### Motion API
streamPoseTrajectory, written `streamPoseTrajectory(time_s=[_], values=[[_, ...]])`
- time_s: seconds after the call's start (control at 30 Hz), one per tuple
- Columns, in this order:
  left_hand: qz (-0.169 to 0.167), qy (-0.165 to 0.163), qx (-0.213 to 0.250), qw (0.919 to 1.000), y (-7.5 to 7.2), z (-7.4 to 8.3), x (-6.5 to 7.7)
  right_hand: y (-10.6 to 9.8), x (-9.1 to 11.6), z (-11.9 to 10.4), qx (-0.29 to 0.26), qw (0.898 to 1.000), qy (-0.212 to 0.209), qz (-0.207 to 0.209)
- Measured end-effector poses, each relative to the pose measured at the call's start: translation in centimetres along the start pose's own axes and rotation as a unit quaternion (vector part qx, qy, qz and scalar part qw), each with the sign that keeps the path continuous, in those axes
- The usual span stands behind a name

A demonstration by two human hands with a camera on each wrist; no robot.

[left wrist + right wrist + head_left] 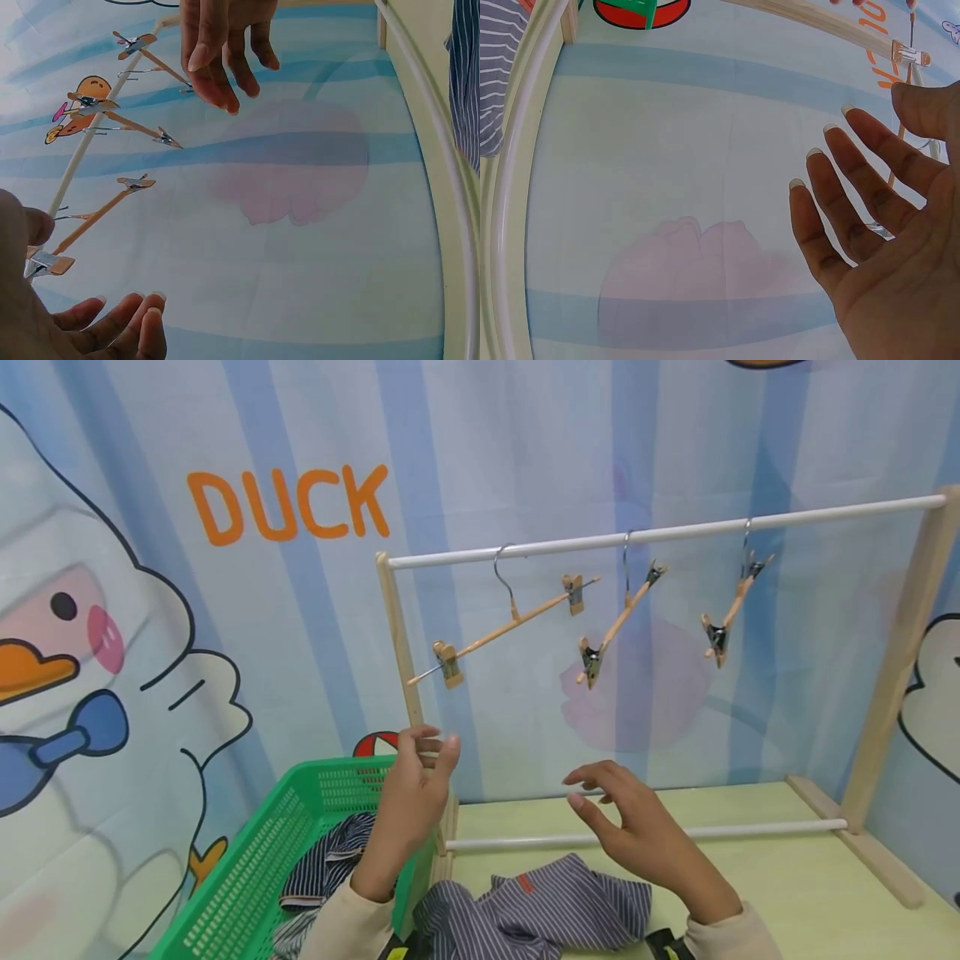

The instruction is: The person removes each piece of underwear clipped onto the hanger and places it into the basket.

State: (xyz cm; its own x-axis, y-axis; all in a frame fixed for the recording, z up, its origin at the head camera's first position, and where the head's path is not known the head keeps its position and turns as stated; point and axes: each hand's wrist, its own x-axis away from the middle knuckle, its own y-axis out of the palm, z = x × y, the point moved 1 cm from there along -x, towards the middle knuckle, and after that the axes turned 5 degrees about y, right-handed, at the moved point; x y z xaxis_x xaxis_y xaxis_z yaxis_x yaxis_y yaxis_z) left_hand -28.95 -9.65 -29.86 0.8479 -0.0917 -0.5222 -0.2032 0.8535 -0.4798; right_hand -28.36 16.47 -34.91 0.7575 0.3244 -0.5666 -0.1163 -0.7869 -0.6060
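In the head view my left hand [414, 797] is raised in front of the rack's left post, holding nothing, its fingers loosely bent. My right hand [641, 831] hovers over the lower bar, also holding nothing; the right wrist view shows its fingers [855, 217] spread and relaxed. Above them, three wooden clip hangers dangle from the rack's white top bar [690, 533]: a left one [487, 637], a middle one [618, 622] and a right one [737, 606]. Their clips carry no clothing. Below and between my hands lies a crumpled grey garment [566, 906] with white stripes.
A green plastic basket [232, 868] stands at the left, with dark striped clothing [330, 860] inside. The rack's lower white bar [757, 829] runs just above the pale yellow table [750, 893]. Behind hangs a blue striped curtain [510, 460] with duck drawings.
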Motion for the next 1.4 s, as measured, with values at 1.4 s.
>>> streamPoseTrajectory(time_s=[1.4], values=[[-0.244,0.033,-0.154,0.9569,6.7,-3.3,5.3,0.1,0.2,-0.1,0.005,1.0,-0.005,-0.006]])
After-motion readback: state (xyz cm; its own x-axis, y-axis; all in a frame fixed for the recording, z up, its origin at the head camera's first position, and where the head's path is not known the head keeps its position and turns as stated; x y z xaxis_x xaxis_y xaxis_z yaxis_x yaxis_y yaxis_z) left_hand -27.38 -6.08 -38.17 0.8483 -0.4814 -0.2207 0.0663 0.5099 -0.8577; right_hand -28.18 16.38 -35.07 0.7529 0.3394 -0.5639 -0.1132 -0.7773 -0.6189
